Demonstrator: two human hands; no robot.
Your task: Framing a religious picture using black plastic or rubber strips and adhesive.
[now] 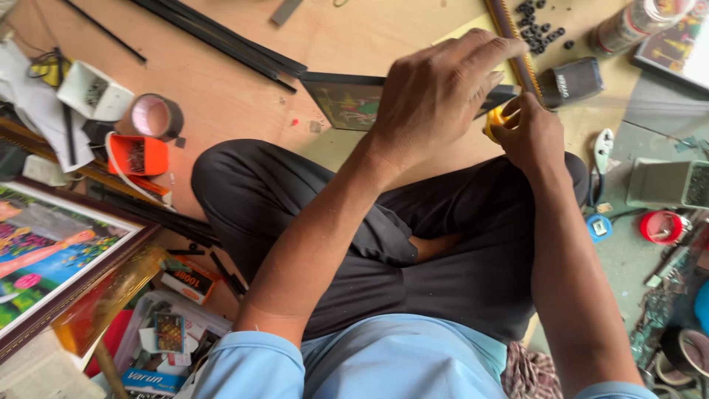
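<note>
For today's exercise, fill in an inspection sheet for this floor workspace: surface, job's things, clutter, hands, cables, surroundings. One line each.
Surface: plywood floor, light brown, bare in patches.
Job's things: small yellow object pinched by the right hand; small dark-framed picture lying just beyond the hands.
Clutter: tape roll, orange box, white box, black strips, black beads, pliers, red lid.
Hands: left hand arched over the yellow object, fingers spread; right hand closed on it.
Cables: nothing seen for certain.
Surroundings: large framed painting at the left; person sits cross-legged in dark trousers.
</note>
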